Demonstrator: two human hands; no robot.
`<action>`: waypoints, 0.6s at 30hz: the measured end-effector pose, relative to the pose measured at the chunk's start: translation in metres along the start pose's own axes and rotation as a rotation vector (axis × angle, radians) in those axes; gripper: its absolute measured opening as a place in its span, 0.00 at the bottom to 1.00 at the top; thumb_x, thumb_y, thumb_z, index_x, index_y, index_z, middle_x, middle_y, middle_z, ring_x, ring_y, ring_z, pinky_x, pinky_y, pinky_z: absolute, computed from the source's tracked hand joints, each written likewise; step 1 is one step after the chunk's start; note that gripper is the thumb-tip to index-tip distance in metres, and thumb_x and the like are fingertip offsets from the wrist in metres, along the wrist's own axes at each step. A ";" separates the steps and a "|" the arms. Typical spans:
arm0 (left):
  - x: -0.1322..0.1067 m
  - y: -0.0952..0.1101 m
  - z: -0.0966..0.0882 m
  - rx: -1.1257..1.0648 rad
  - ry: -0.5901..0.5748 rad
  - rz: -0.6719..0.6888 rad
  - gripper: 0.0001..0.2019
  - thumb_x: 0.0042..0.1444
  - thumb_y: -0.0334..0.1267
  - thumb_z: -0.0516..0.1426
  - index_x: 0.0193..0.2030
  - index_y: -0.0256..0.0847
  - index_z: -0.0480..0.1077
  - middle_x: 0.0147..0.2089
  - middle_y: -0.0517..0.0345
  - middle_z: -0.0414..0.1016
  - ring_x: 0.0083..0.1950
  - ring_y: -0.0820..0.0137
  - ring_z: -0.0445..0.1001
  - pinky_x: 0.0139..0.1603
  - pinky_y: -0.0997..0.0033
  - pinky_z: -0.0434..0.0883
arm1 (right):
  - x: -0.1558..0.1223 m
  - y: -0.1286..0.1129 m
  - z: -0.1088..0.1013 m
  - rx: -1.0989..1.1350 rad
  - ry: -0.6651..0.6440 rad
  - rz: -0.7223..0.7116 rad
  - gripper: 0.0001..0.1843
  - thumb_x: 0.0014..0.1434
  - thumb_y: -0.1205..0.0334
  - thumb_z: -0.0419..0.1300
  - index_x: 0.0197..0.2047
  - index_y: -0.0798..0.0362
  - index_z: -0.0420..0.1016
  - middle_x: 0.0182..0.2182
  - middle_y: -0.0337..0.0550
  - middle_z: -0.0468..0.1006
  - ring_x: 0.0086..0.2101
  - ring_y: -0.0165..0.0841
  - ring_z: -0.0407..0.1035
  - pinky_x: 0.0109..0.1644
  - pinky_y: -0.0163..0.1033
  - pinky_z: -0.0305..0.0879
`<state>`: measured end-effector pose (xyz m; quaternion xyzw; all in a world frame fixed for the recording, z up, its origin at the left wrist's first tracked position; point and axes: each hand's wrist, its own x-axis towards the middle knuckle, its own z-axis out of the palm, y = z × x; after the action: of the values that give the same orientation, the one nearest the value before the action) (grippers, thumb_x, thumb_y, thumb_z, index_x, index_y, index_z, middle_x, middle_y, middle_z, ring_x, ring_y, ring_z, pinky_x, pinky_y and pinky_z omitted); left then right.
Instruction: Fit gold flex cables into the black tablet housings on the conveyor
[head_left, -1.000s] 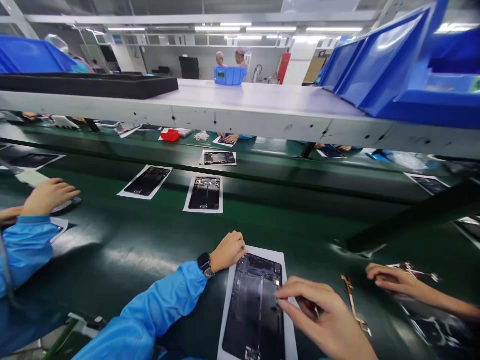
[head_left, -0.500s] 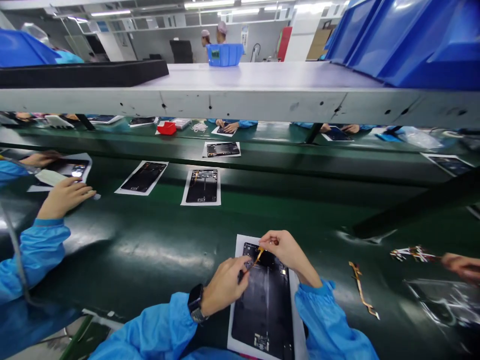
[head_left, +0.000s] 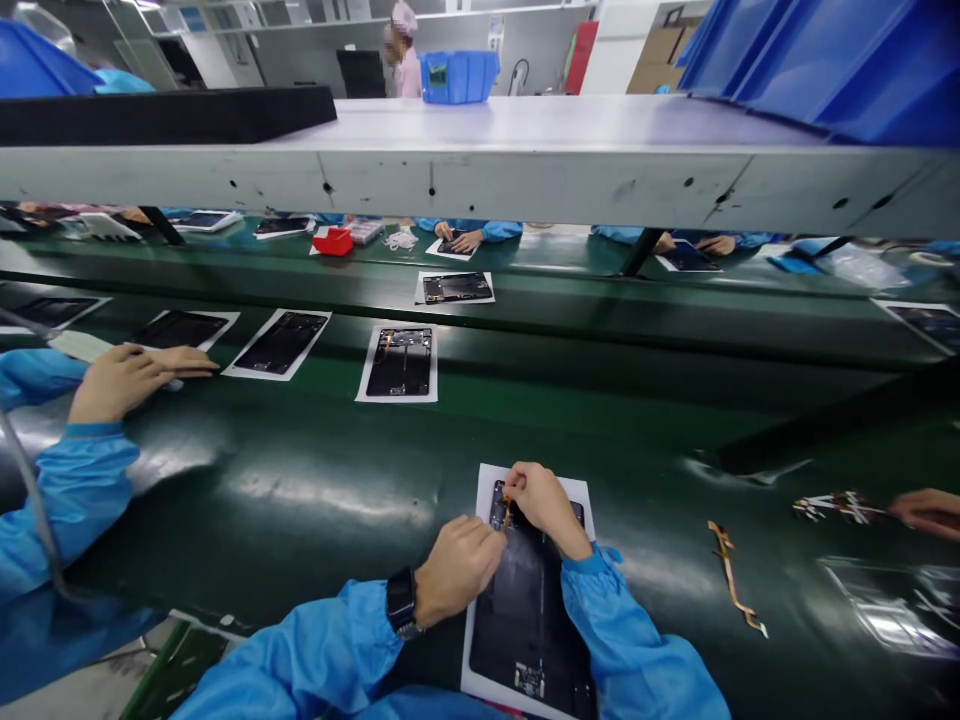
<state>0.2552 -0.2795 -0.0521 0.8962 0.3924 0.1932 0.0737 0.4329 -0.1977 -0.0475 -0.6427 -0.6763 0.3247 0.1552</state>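
A glossy dark-green bench [head_left: 300,540] bears a white rectangular paper sheet [head_left: 574,490] and, upon it, a flat black rectangular device housing [head_left: 525,600], its long axis running near to far. At the housing's far-left part, the left hand [head_left: 459,568] lies near, fingers curled; from here I cannot tell whether they clamp anything. The right hand [head_left: 549,510] lies farther, fingertips pinched on a thin orange ribbon-like strip [head_left: 507,512], which runs near to far between both hands.
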 end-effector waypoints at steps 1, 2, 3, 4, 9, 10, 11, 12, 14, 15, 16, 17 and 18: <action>0.000 0.000 0.000 -0.006 0.004 0.004 0.09 0.68 0.33 0.48 0.39 0.41 0.69 0.32 0.57 0.72 0.34 0.67 0.71 0.36 0.66 0.62 | 0.001 0.000 0.000 -0.017 -0.009 0.011 0.06 0.53 0.70 0.62 0.27 0.51 0.75 0.23 0.38 0.77 0.26 0.30 0.70 0.29 0.33 0.54; 0.001 0.001 -0.001 -0.011 0.008 0.009 0.09 0.68 0.33 0.48 0.39 0.41 0.69 0.32 0.57 0.73 0.34 0.67 0.71 0.35 0.66 0.61 | 0.002 0.001 -0.001 -0.034 -0.022 0.020 0.05 0.53 0.69 0.63 0.27 0.51 0.74 0.24 0.37 0.77 0.26 0.30 0.70 0.29 0.33 0.54; 0.001 0.001 -0.001 -0.014 0.017 0.014 0.09 0.68 0.33 0.48 0.39 0.40 0.69 0.32 0.57 0.73 0.34 0.67 0.70 0.35 0.66 0.61 | 0.004 0.002 -0.002 -0.053 -0.033 0.031 0.05 0.53 0.68 0.64 0.27 0.51 0.74 0.24 0.37 0.77 0.27 0.30 0.70 0.29 0.33 0.55; 0.001 0.001 -0.001 -0.016 0.026 0.021 0.09 0.68 0.33 0.48 0.39 0.40 0.69 0.32 0.57 0.73 0.33 0.68 0.70 0.35 0.66 0.61 | 0.006 0.002 -0.002 -0.076 -0.041 0.044 0.06 0.53 0.67 0.65 0.27 0.51 0.73 0.24 0.37 0.77 0.28 0.30 0.71 0.29 0.33 0.54; -0.001 -0.002 0.002 -0.033 0.072 0.072 0.09 0.68 0.33 0.49 0.37 0.39 0.68 0.31 0.59 0.72 0.32 0.69 0.69 0.34 0.67 0.61 | 0.012 0.004 -0.011 -0.236 -0.047 0.103 0.13 0.49 0.58 0.71 0.27 0.50 0.70 0.28 0.39 0.78 0.31 0.35 0.72 0.29 0.35 0.51; -0.001 -0.002 0.003 -0.035 0.081 0.083 0.09 0.68 0.33 0.50 0.37 0.39 0.68 0.30 0.60 0.72 0.32 0.69 0.69 0.33 0.67 0.61 | 0.011 0.003 -0.012 -0.267 -0.051 0.103 0.14 0.48 0.56 0.71 0.28 0.50 0.70 0.28 0.39 0.78 0.32 0.36 0.73 0.29 0.35 0.51; -0.001 -0.003 0.004 -0.035 0.087 0.092 0.08 0.68 0.32 0.50 0.38 0.39 0.68 0.30 0.60 0.71 0.32 0.69 0.69 0.33 0.67 0.60 | 0.010 0.002 -0.014 -0.298 -0.055 0.101 0.15 0.48 0.54 0.71 0.29 0.50 0.69 0.29 0.39 0.78 0.33 0.37 0.73 0.29 0.35 0.51; -0.001 -0.003 0.005 -0.035 0.090 0.098 0.07 0.68 0.32 0.50 0.38 0.39 0.68 0.30 0.60 0.71 0.32 0.69 0.69 0.33 0.67 0.60 | 0.008 0.000 -0.014 -0.328 -0.059 0.097 0.16 0.48 0.53 0.71 0.31 0.49 0.69 0.29 0.40 0.78 0.34 0.38 0.74 0.29 0.35 0.51; -0.001 -0.003 0.005 -0.037 0.089 0.103 0.07 0.67 0.32 0.51 0.38 0.39 0.68 0.30 0.61 0.71 0.32 0.69 0.69 0.32 0.67 0.60 | 0.002 -0.004 -0.014 -0.389 -0.067 0.088 0.16 0.51 0.52 0.70 0.34 0.49 0.69 0.30 0.41 0.78 0.35 0.40 0.74 0.30 0.36 0.51; 0.000 -0.003 0.005 -0.039 0.089 0.105 0.07 0.67 0.32 0.51 0.38 0.39 0.68 0.30 0.61 0.71 0.32 0.69 0.69 0.32 0.66 0.60 | -0.001 -0.006 -0.013 -0.418 -0.070 0.080 0.15 0.52 0.52 0.69 0.35 0.49 0.68 0.31 0.43 0.79 0.35 0.40 0.74 0.30 0.37 0.51; 0.000 -0.003 0.005 -0.042 0.089 0.108 0.08 0.67 0.32 0.51 0.37 0.39 0.68 0.31 0.61 0.71 0.33 0.69 0.69 0.32 0.66 0.60 | -0.003 -0.008 -0.013 -0.444 -0.072 0.068 0.15 0.54 0.53 0.68 0.37 0.50 0.68 0.32 0.44 0.79 0.36 0.41 0.75 0.30 0.37 0.51; 0.000 -0.002 0.005 -0.045 0.090 0.109 0.08 0.68 0.32 0.50 0.37 0.39 0.68 0.31 0.60 0.72 0.33 0.69 0.69 0.32 0.66 0.61 | -0.005 -0.010 -0.012 -0.466 -0.075 0.052 0.14 0.55 0.54 0.67 0.38 0.50 0.68 0.33 0.45 0.79 0.37 0.42 0.75 0.31 0.38 0.51; 0.000 -0.002 0.005 -0.048 0.091 0.109 0.08 0.68 0.32 0.50 0.37 0.39 0.68 0.31 0.60 0.72 0.33 0.69 0.69 0.33 0.66 0.61 | -0.007 -0.012 -0.012 -0.483 -0.079 0.033 0.14 0.56 0.54 0.67 0.39 0.50 0.68 0.34 0.46 0.79 0.38 0.42 0.75 0.31 0.38 0.51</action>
<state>0.2559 -0.2777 -0.0574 0.9046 0.3410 0.2468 0.0666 0.4322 -0.2015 -0.0298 -0.6590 -0.7292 0.1808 -0.0348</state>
